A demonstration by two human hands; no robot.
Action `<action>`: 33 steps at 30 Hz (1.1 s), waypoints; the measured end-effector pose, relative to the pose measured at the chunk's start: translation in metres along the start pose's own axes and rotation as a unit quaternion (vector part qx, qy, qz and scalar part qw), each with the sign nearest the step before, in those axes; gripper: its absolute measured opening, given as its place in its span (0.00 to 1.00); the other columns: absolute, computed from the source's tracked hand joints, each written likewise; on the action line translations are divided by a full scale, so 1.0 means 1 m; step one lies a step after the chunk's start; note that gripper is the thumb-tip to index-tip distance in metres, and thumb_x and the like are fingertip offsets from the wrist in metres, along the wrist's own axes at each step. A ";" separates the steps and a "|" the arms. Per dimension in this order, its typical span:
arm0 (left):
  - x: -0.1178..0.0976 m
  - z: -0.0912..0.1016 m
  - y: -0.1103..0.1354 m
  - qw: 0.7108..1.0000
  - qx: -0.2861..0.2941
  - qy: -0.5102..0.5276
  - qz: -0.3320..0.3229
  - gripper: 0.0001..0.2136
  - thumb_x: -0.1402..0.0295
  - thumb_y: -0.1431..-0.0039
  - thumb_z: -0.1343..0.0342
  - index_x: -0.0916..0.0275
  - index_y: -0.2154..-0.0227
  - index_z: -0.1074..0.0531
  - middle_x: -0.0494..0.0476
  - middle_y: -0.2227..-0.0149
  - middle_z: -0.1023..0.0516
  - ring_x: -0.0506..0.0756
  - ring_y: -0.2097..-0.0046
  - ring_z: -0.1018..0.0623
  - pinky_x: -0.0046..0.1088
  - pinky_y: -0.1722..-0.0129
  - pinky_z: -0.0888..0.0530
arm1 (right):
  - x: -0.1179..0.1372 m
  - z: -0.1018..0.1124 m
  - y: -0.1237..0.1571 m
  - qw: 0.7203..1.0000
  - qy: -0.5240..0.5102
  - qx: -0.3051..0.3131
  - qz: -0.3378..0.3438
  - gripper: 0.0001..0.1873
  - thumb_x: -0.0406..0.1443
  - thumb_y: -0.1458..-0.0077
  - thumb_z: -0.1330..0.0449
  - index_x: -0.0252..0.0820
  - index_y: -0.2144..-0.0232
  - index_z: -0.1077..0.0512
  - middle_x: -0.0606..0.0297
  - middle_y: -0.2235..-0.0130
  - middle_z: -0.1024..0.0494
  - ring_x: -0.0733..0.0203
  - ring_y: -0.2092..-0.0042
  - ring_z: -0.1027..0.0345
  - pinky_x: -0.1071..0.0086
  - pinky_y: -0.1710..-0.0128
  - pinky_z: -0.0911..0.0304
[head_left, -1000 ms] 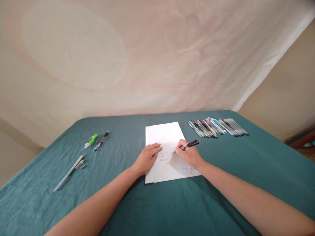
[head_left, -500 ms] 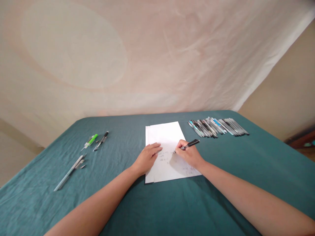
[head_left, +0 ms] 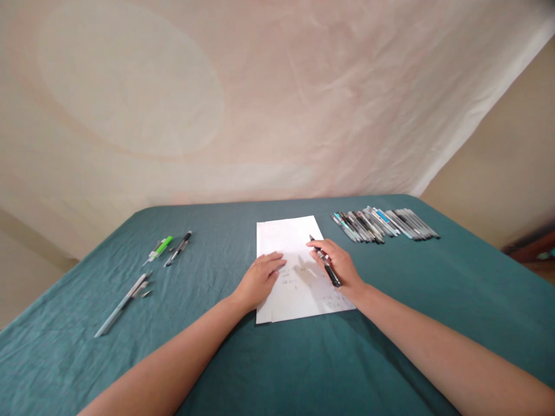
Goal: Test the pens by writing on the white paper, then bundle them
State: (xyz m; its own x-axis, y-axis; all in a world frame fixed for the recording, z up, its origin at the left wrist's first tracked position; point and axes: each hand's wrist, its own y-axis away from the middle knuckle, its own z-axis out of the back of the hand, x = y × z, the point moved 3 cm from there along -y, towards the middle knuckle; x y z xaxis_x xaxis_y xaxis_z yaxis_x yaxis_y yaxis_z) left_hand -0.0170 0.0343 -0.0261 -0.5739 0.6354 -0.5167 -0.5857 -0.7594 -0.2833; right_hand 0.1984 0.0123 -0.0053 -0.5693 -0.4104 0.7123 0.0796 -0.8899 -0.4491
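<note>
White sheets of paper (head_left: 288,240) lie slightly offset on one another, with small handwriting on the middle and lower right of the top one. My left hand (head_left: 260,278) rests flat on their left side, fingers stretched out. Above the right side, my right hand (head_left: 340,264) holds a black pen (head_left: 328,269) between thumb and fingers. One end of the pen points up and away from me, clear of the writing, and its dark thicker end points back toward my wrist. The pen's shadow falls on the paper.
A row of pens (head_left: 368,224) lies at the back right of the green tablecloth (head_left: 234,370). On the left are a green pen (head_left: 163,247), a black pen (head_left: 177,249), a long grey pen (head_left: 121,306) and small loose parts (head_left: 146,293). A pale cloth (head_left: 277,104) hangs behind.
My right hand has lifted from the writing and turned the pen around, so its dark thick end now points toward me. My left hand stays put.
</note>
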 end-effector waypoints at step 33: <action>-0.036 0.036 0.000 0.476 0.011 0.847 0.236 0.21 0.56 0.39 0.58 0.60 0.83 0.52 0.44 0.84 0.56 0.46 0.84 0.49 0.20 0.86 0.49 | -0.018 -0.011 0.003 0.937 -0.269 0.024 -0.222 0.25 0.53 0.44 0.50 0.39 0.75 0.29 0.72 0.85 0.40 0.70 0.82 0.51 0.73 0.81 0.55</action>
State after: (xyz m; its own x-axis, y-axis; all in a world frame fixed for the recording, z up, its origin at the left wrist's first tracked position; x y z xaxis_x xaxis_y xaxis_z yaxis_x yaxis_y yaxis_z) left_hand -0.0167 0.0162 0.0217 0.6304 -0.6438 -0.4337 -0.6365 -0.7485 0.1860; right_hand 0.1996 0.0193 -0.0254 -0.0621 -0.0261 0.9977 -0.0233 -0.9993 -0.0276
